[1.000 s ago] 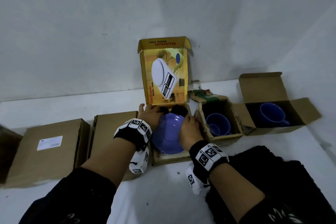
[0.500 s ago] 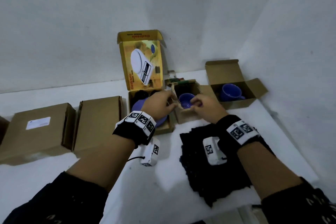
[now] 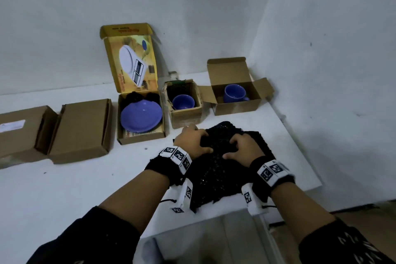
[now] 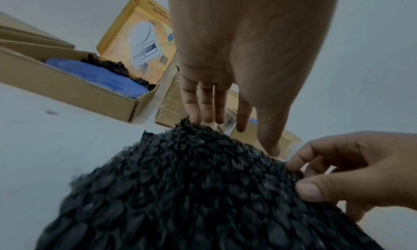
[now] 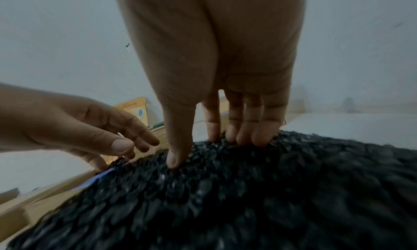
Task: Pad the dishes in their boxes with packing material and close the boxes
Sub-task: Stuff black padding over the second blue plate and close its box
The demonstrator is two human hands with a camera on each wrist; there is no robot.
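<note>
A: Bubble wrap [image 3: 216, 169], black, lies in a heap on the worktop [image 3: 85, 188] at the near right, just in front of the open boxes.

B: And the hands?

A: Both are on it. The left hand [image 3: 192, 142] has its fingers curled into the heap's left side. The right hand [image 3: 244, 148] is spread like a claw on top, fingertips and thumb digging into the wrap.

B: Does the wrist view agree?

A: On the right, yes: the right fingers [image 5: 248, 129] press down into the black bubbles, thumb planted beside them. From the left wrist, the left fingers [image 4: 204, 100] point down at the heap's far edge; whether they truly grip there I cannot tell.

B: Where are the dishes?

A: A purple plate [image 3: 140, 116] sits in the scale box [image 3: 139, 138], lid standing up against the wall [image 3: 64, 28], with a wad of black wrap [image 3: 141, 97] tucked behind the plate. Just right of it a small box [image 3: 186, 113] holds a purple cup [image 3: 182, 102]. Right again, an open carton [image 3: 235, 106] holds a purple mug [image 3: 234, 93], its flaps spread.

B: Anything on the left?

A: Two plain brown boxes, shut: one [image 3: 82, 129] beside the scale box, another [image 3: 19, 128] with a white label at the edge of view.
</note>
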